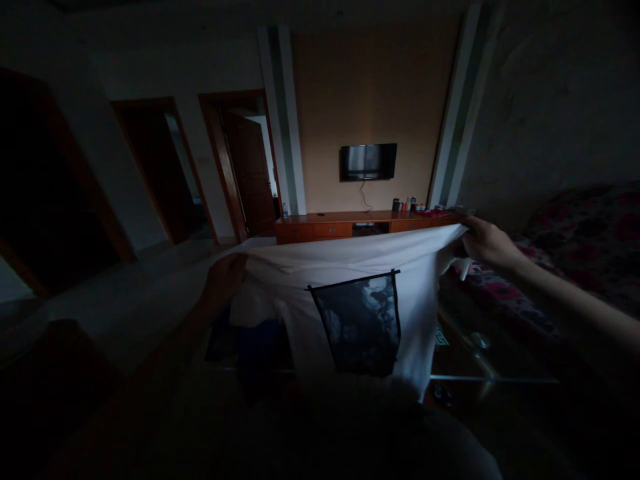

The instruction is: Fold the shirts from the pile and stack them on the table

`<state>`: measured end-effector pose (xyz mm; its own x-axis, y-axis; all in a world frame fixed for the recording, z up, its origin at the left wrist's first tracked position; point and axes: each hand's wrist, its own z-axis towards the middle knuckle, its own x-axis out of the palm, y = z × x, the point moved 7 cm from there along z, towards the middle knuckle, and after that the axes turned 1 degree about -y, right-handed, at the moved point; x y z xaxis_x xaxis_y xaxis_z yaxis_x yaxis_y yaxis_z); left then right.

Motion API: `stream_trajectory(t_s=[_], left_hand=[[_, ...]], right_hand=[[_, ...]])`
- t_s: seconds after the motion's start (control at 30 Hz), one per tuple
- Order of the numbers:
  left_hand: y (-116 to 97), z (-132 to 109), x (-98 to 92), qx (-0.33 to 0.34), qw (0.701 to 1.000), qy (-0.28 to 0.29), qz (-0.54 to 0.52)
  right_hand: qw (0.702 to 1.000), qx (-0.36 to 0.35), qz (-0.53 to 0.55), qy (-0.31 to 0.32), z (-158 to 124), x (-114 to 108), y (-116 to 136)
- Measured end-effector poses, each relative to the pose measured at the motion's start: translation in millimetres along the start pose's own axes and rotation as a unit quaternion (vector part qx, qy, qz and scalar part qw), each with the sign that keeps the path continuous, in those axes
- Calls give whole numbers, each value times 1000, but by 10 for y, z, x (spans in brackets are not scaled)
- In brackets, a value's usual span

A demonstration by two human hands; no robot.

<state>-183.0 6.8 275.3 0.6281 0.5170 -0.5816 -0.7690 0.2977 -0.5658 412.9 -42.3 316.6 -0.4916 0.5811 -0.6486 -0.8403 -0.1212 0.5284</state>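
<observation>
I hold a white T-shirt [345, 267] stretched out in front of me in a dim room. A dark rectangular print [360, 323] shows on the cloth. My left hand [225, 277] grips the shirt's left end. At the right end, my right hand [487, 243] pinches the upper edge, arm extended. The shirt's lower part hangs down into shadow over a glass-topped table [490, 377].
A long wooden cabinet [350, 227] with small bottles stands against the far wall under a wall-mounted TV [369, 161]. A floral-covered sofa [590, 240] lies to the right. Open doorways [240, 167] are at the left. Dark cloth [250, 343] lies under the shirt.
</observation>
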Motion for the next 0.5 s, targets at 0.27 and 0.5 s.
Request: stream_trajectory(t_s=[0.27,0.5], left_hand=[[-311,-264,-486,267,956,-14,121],[-341,4,-287,284,945,-49,158]], right_hand=[[996,-48,-48,-59,-429,-581,-380],[995,-5,85,-56,-395,-533,-724]])
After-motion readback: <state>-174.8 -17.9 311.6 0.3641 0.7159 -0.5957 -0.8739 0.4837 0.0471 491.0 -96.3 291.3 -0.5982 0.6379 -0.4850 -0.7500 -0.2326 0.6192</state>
